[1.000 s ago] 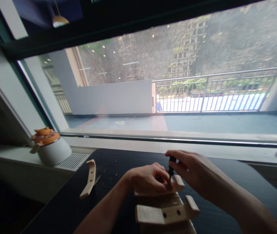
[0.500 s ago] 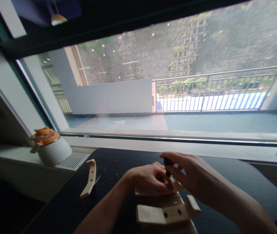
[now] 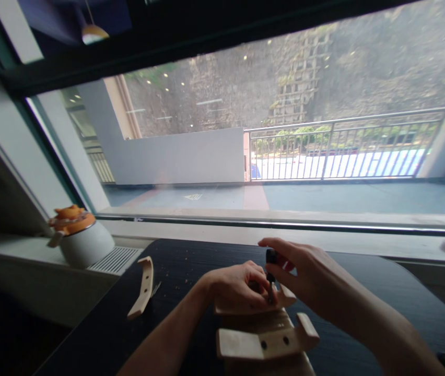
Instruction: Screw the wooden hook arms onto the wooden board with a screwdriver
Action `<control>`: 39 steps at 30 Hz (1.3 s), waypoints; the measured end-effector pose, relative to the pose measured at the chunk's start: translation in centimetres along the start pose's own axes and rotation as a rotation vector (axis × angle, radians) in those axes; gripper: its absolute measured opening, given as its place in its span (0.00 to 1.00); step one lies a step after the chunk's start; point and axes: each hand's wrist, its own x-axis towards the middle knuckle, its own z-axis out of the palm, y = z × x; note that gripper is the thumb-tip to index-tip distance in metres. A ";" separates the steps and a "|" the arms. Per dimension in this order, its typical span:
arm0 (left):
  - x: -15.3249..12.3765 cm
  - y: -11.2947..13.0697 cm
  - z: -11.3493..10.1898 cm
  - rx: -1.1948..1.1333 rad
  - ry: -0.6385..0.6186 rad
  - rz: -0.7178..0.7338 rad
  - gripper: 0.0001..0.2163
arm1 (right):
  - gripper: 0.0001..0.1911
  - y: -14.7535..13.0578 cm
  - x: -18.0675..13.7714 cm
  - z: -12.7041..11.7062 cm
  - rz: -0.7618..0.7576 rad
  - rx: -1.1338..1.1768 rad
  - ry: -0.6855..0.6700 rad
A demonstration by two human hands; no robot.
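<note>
A pale wooden assembly (image 3: 266,337) with curved arms stands on the black table (image 3: 191,266) in front of me. My left hand (image 3: 235,288) is closed on its far upper piece, fingers pressed round the wood. My right hand (image 3: 301,271) is closed on a small dark-handled screwdriver (image 3: 271,269), held upright with its tip down on that same piece beside my left fingers. Two dark holes show in the near wooden arm.
A loose curved wooden piece (image 3: 142,286) lies on the table's left part amid wood crumbs. On the sill at left are a white pot with an orange lid (image 3: 78,236) and a vent grille (image 3: 113,258). A wide window (image 3: 285,146) runs behind the table.
My right hand has shifted slightly on the screwdriver handle, moving a little left and up. The left hand and wooden assembly stay where they were.
</note>
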 end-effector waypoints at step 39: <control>0.3 -0.3 -0.1 -0.007 -0.004 0.109 0.07 | 0.15 0.8 0.2 0.5 -0.029 -0.031 0.019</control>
